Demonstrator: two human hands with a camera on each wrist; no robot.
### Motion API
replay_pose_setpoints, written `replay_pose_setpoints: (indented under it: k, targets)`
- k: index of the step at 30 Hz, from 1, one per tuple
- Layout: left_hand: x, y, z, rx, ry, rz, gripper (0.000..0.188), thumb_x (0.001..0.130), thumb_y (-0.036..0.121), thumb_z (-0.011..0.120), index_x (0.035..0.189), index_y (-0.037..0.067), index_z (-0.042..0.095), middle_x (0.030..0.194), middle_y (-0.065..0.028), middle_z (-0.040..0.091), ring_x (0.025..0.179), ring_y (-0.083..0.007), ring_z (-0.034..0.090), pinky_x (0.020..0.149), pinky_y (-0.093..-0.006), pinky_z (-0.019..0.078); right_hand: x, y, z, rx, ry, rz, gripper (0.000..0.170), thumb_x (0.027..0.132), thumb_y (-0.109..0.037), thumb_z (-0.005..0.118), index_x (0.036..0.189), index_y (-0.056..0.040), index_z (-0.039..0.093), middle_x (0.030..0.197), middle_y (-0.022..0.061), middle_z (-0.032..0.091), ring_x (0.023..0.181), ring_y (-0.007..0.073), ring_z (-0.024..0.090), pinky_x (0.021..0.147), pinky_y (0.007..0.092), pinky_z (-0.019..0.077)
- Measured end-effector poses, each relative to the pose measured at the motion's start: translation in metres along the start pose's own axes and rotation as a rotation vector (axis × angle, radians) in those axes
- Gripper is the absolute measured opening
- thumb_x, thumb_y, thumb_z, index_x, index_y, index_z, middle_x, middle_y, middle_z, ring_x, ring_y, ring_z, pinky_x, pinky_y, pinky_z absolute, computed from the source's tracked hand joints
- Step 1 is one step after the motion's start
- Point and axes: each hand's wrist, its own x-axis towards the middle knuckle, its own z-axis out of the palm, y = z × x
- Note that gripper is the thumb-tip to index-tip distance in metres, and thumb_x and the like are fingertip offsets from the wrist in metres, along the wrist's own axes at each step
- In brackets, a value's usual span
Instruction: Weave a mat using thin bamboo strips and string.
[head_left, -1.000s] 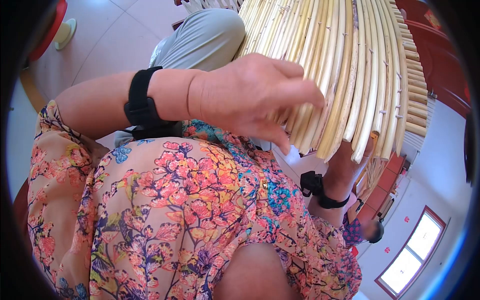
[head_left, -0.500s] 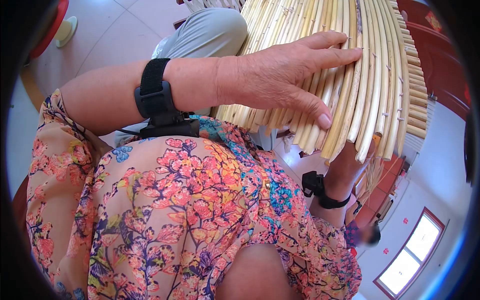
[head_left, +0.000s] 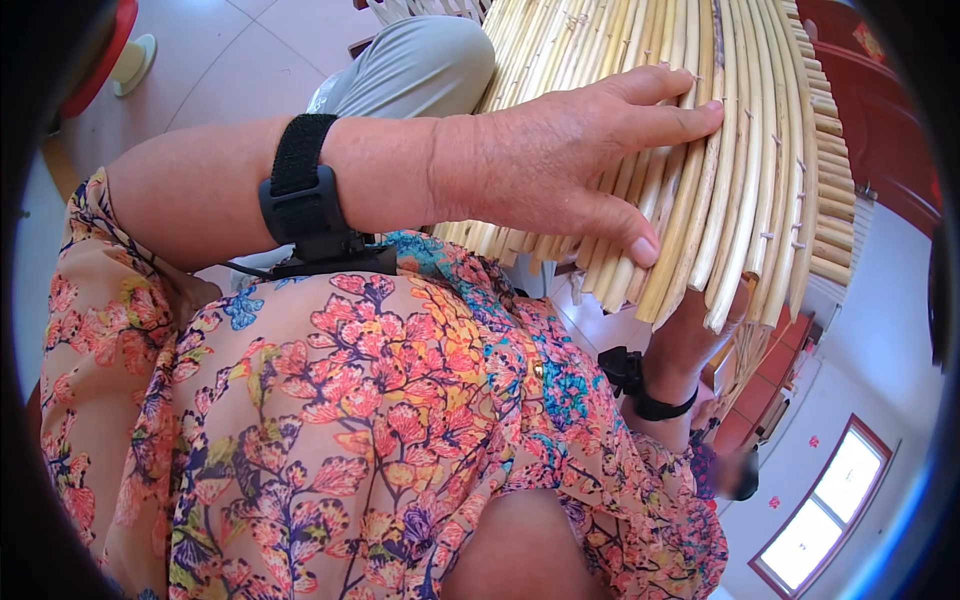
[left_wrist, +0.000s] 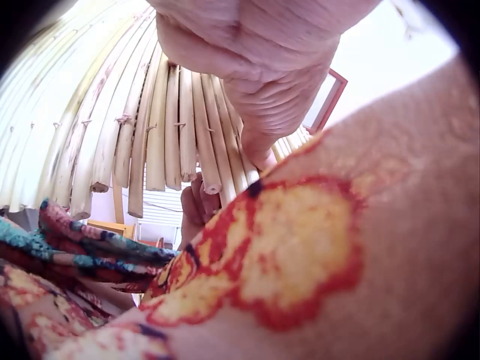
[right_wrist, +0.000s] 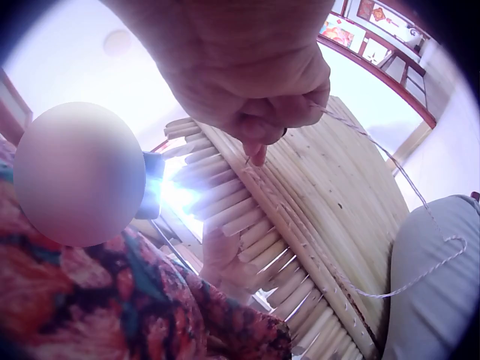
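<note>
A mat of pale stalks [head_left: 690,170], tied with rows of thread, fills the upper right of the head view. My left hand [head_left: 560,160] lies palm down on it, fingers spread and thumb near the cut ends. Beyond those ends is my right hand [head_left: 710,320], partly hidden by the stalks. From the right wrist, that hand [right_wrist: 262,90] shows curled fingers pinching a twisted thread [right_wrist: 405,176] against the mat [right_wrist: 322,187]; the thread loops away to the side. In the left wrist view my right fingers [left_wrist: 199,206] show below the stalk ends [left_wrist: 161,142].
A knee in grey trousers [head_left: 430,75] is beside the mat. Dark red furniture [head_left: 870,130] stands behind it, and a red object [head_left: 115,60] is at the upper left. Another person [head_left: 725,470], face blurred, is in the background near a window [head_left: 825,510].
Since the earliest frame my left hand has moved to the right and down onto the stalks, its fingers spreading. Over the last half second it has hardly moved; the right arm has shifted slightly.
</note>
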Motion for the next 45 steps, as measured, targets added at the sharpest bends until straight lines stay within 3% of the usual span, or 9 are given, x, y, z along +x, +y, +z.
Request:
replay_pose_setpoints:
  k: [7, 25, 33, 38, 40, 41, 43, 45]
  targets:
    - [-0.001, 0.001, 0.001, 0.015, 0.005, -0.006, 0.089, 0.067, 0.047, 0.073, 0.133, 0.0, 0.036, 0.131, -0.0277, 0.033, 0.123, -0.0407, 0.036, 0.104, -0.0368, 0.0306, -0.001, -0.001, 0.008, 0.341, 0.092, 0.145, 0.03, 0.083, -0.009, 0.06, 0.112, 0.0007, 0.057, 0.105, 0.0104, 0.062, 0.092, 0.0178, 0.06, 0.079, 0.0336, 0.0498]
    - [0.0, 0.0, -0.003, 0.028, 0.005, -0.012, 0.088, 0.067, 0.047, 0.073, 0.133, 0.0, 0.036, 0.132, -0.0275, 0.033, 0.122, -0.0403, 0.037, 0.103, -0.0378, 0.0325, 0.001, -0.001, 0.011, 0.361, 0.063, 0.102, 0.031, 0.085, -0.008, 0.059, 0.115, 0.0007, 0.055, 0.111, 0.0118, 0.059, 0.099, 0.0193, 0.058, 0.084, 0.0341, 0.0478]
    - [0.006, -0.005, -0.011, 0.015, -0.013, -0.025, 0.095, 0.061, 0.049, 0.077, 0.132, 0.0, 0.036, 0.129, -0.0252, 0.037, 0.121, -0.0376, 0.038, 0.102, -0.0369, 0.0337, 0.01, 0.0, -0.003, 0.446, -0.122, 0.03, 0.032, 0.086, -0.007, 0.058, 0.116, 0.0007, 0.054, 0.112, 0.0121, 0.059, 0.1, 0.0198, 0.057, 0.085, 0.0342, 0.0473]
    - [0.007, -0.008, -0.005, -0.061, 0.009, -0.046, 0.103, 0.061, 0.051, 0.077, 0.134, -0.004, 0.03, 0.132, -0.0257, 0.033, 0.127, -0.0368, 0.032, 0.106, -0.0361, 0.0278, 0.012, 0.002, -0.008, 0.409, -0.19, 0.025, 0.033, 0.086, -0.008, 0.058, 0.118, 0.001, 0.052, 0.113, 0.0126, 0.058, 0.103, 0.021, 0.056, 0.087, 0.0345, 0.046]
    - [0.007, -0.007, -0.005, -0.01, 0.001, -0.055, 0.104, 0.061, 0.052, 0.076, 0.134, -0.005, 0.03, 0.134, -0.0261, 0.031, 0.127, -0.0373, 0.031, 0.107, -0.0362, 0.027, 0.012, 0.003, -0.01, 0.399, -0.236, -0.094, 0.035, 0.085, -0.007, 0.059, 0.119, 0.0014, 0.052, 0.112, 0.0132, 0.058, 0.103, 0.0218, 0.056, 0.087, 0.0344, 0.0455]
    - [0.007, -0.007, -0.005, 0.04, -0.003, -0.065, 0.105, 0.061, 0.052, 0.076, 0.134, -0.006, 0.029, 0.135, -0.0265, 0.029, 0.128, -0.0378, 0.03, 0.107, -0.0364, 0.0261, 0.011, 0.009, -0.01, 0.4, -0.236, -0.091, 0.035, 0.085, -0.007, 0.059, 0.119, 0.0014, 0.052, 0.112, 0.0132, 0.058, 0.103, 0.0218, 0.056, 0.087, 0.0344, 0.0455]
    - [0.01, -0.006, -0.007, 0.043, -0.015, -0.046, 0.105, 0.062, 0.053, 0.075, 0.135, -0.006, 0.028, 0.136, -0.0268, 0.028, 0.128, -0.0379, 0.029, 0.108, -0.0363, 0.0255, 0.009, 0.019, -0.009, 0.24, -0.063, 0.017, 0.034, 0.083, -0.005, 0.059, 0.117, 0.0019, 0.053, 0.111, 0.0136, 0.059, 0.102, 0.022, 0.057, 0.086, 0.0343, 0.0452]
    - [0.011, -0.005, -0.008, 0.046, -0.026, -0.024, 0.106, 0.062, 0.054, 0.074, 0.135, -0.007, 0.027, 0.137, -0.0272, 0.027, 0.129, -0.038, 0.028, 0.108, -0.0363, 0.0248, 0.011, 0.008, -0.014, 0.225, -0.085, -0.068, 0.034, 0.083, -0.004, 0.058, 0.116, 0.002, 0.054, 0.11, 0.0138, 0.059, 0.101, 0.0223, 0.057, 0.086, 0.0344, 0.045]
